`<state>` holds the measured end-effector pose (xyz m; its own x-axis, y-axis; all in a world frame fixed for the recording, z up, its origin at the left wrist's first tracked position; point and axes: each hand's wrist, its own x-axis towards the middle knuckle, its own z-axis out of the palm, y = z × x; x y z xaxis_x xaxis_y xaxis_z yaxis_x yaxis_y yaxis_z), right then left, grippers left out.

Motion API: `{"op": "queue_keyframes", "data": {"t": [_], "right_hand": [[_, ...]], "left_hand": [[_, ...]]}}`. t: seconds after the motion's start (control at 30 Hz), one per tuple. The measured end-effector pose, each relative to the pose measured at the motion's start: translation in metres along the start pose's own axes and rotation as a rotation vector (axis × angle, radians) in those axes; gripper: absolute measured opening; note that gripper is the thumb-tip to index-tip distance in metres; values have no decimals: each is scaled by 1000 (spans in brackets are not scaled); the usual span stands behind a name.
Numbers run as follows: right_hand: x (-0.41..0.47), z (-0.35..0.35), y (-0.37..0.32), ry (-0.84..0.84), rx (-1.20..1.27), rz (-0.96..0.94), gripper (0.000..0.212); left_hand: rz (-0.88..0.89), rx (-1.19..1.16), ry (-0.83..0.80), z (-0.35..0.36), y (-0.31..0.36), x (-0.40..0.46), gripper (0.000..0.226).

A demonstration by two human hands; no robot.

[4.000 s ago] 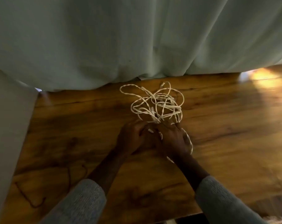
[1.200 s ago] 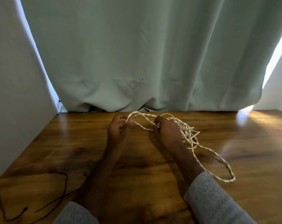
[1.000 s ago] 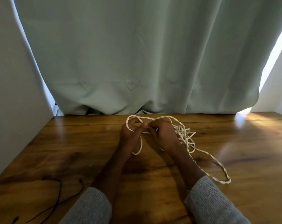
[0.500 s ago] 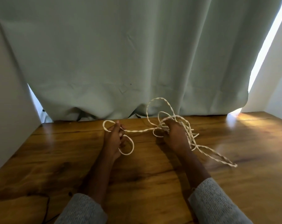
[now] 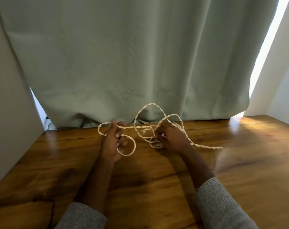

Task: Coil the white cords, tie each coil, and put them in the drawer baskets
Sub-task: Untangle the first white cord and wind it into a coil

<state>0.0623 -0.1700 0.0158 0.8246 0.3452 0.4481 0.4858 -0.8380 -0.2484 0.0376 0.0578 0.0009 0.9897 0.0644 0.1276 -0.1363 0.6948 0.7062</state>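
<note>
A twisted white cord [image 5: 130,127] stretches between my two hands above the wooden table [image 5: 239,162]. My left hand [image 5: 113,142] grips one end of it, with a loop wound around the fingers and a second loop hanging below the palm. My right hand [image 5: 171,138] holds the tangled rest of the cord, from which two loops rise toward the curtain. A loose tail [image 5: 206,147] trails right across the tabletop. No drawer or basket is in view.
A pale green curtain [image 5: 123,63] hangs along the table's far edge. A white wall [image 5: 8,113] borders the left side, and another white wall [image 5: 281,80] stands at the right, with daylight between it and the curtain.
The cord was a tangled heap under both hands. My hands have lifted it and moved apart, drawing a length taut, and loops now sit around my left hand. The view has tilted up.
</note>
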Motion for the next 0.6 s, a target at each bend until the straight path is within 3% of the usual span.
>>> {"op": "queue_keyframes", "data": {"t": [0.13, 0.23, 0.3, 0.37, 0.47, 0.53, 0.6], "right_hand": [[5, -17, -5, -1, 277, 43, 12], [13, -31, -8, 63, 309, 105, 12], [18, -37, -8, -26, 255, 143, 9], [24, -45, -5, -102, 138, 181, 8], [38, -60, -7, -21, 86, 251, 15], [52, -66, -14, -94, -60, 262, 31], [61, -72, -20, -185, -131, 235, 34]], "left_hand": [[-22, 221, -93, 16, -19, -10, 37], [7, 498, -119, 36, -29, -17, 35], [126, 616, -27, 45, -35, -15, 32], [280, 631, 181, 44, -35, -10, 37], [386, 608, 468, 31, -28, -1, 37], [311, 587, 471, 23, -29, -1, 28], [202, 566, 387, 22, -35, -3, 27]]}}
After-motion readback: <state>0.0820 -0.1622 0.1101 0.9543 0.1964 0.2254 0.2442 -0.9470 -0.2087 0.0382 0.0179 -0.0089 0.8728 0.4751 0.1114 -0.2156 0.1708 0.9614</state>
